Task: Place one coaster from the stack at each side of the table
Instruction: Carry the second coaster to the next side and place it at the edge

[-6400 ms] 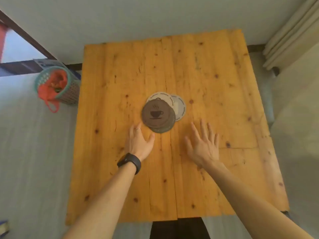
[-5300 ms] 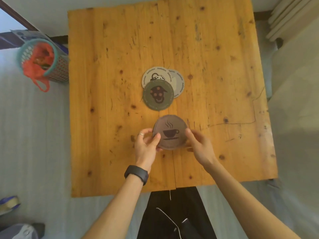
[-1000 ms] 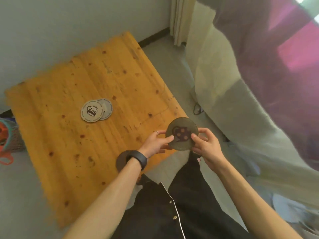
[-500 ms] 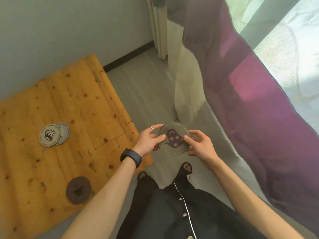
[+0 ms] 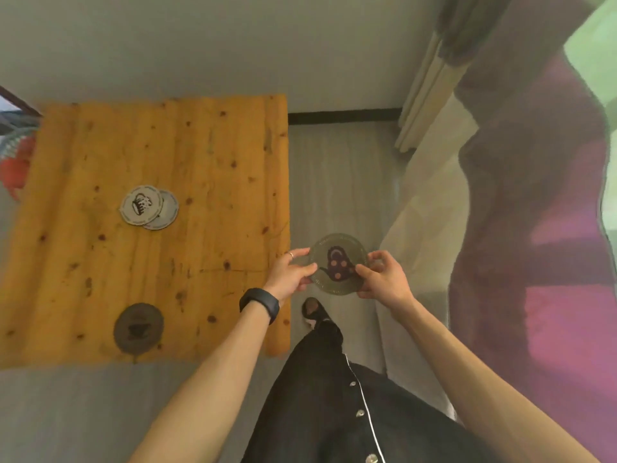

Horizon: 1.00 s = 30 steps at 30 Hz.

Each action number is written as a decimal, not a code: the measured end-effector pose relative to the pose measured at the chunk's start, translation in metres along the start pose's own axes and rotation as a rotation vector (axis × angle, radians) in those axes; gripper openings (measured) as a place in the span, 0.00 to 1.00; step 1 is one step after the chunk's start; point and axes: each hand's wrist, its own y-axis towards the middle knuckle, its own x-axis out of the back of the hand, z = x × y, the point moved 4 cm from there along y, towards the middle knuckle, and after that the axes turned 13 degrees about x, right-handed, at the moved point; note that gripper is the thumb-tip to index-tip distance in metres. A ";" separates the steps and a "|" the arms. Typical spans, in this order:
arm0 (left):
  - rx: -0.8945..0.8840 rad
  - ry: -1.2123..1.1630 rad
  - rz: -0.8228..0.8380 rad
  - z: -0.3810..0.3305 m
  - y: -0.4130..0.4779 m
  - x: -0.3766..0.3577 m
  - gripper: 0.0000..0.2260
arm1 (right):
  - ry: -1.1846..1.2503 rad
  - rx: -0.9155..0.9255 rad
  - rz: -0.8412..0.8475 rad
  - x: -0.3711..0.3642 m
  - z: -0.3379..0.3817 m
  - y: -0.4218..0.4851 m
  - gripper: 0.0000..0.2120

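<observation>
Both hands hold a round olive coaster with a spotted teapot print [image 5: 337, 262] in the air over the grey floor, just right of the wooden table [image 5: 213, 155]. My left hand [image 5: 290, 274] pinches its left rim and my right hand [image 5: 382, 279] pinches its right rim. Two pale coasters [image 5: 147, 207] lie overlapping near the table's middle. A brown coaster with a cup print [image 5: 138, 327] lies flat near the table's edge closest to me.
A sheer white and purple curtain [image 5: 521, 228] hangs close on the right. A basket with red contents [image 5: 13, 162] stands beyond the table's left side. My dark trousers and one foot [image 5: 314, 312] are below the hands. The wall runs behind the table.
My view has swung round, so the table now lies square at the left. The teapot coaster stays held in both hands, off the table's right edge.
</observation>
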 end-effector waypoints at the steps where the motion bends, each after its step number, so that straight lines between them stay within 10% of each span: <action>1: 0.004 -0.027 -0.014 -0.004 0.003 0.005 0.16 | -0.054 0.006 0.031 -0.003 0.008 0.012 0.09; 30: 0.281 -1.325 -0.862 -0.071 0.113 0.045 0.08 | -1.087 0.588 1.297 -0.233 0.164 0.315 0.10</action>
